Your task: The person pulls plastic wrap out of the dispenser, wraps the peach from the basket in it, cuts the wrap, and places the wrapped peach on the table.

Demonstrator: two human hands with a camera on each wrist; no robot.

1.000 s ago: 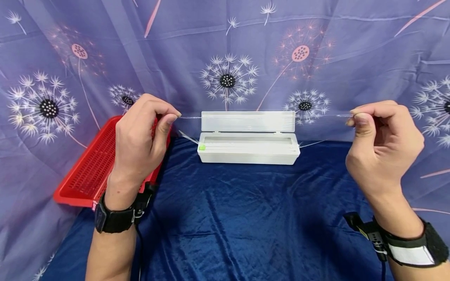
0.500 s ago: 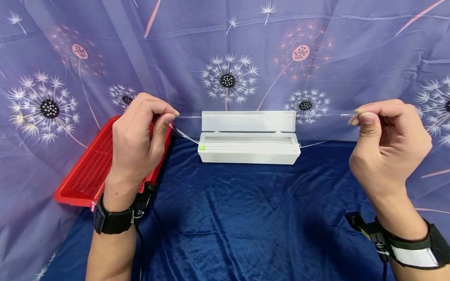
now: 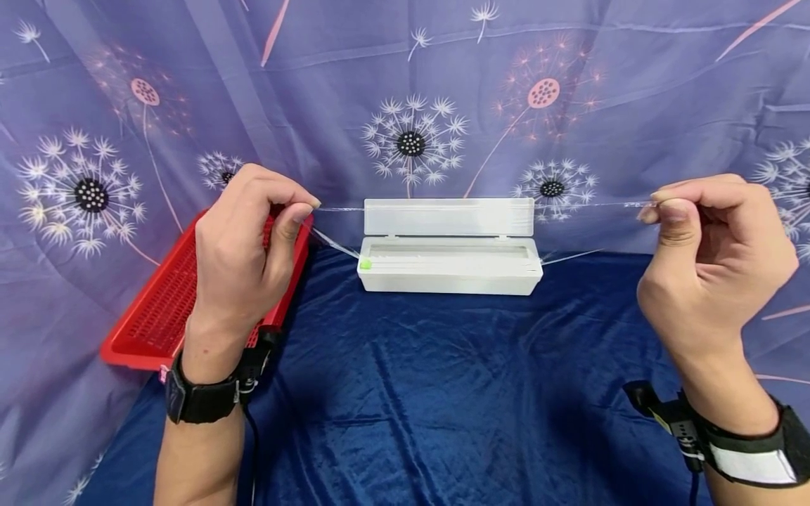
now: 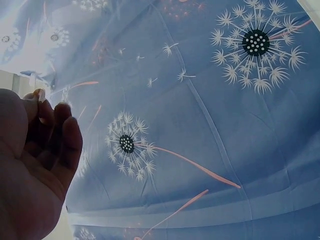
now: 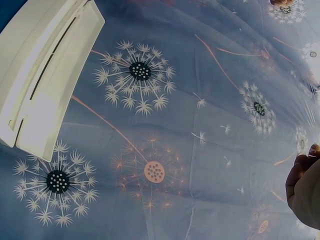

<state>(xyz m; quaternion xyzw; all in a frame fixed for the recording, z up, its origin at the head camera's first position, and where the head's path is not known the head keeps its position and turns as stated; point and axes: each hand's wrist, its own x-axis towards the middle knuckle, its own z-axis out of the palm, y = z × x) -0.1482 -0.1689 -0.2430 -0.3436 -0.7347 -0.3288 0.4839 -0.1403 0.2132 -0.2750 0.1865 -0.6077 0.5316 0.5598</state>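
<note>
Left hand [image 3: 243, 242]: thumb and index tips together, clamped on one corner of the thin clear film [image 3: 344, 209]. Right hand [image 3: 718, 256]: same pinch on the opposite end, other fingers curled behind. Film's upper edge runs nearly level and taut between the two, crossing the lid [image 3: 449, 216] as I see it; its middle is hard to make out. Below, wispy strips slant out from both ends of the white box [image 3: 449, 283].

Box sits at the back of the blue cloth [image 3: 436, 379], between the hands and apart from both, long front wall facing the person, lid tipped up on two hinges against the purple curtain [image 3: 316, 126]. Green piece [image 3: 365, 264] at the left end of its front rim.

Room to move: wide run of cloth from the box's front wall toward the person, between the forearms. Tighter on the left, where the red basket [image 3: 133, 362] lies at a slant, its rim partly hidden behind the left hand and wrist.

Writing: small pink tag [image 3: 163, 372] at the basket's near corner, too small to read. Right wrist strap [image 3: 734, 439] carries a plain white patch [image 3: 753, 465].
</note>
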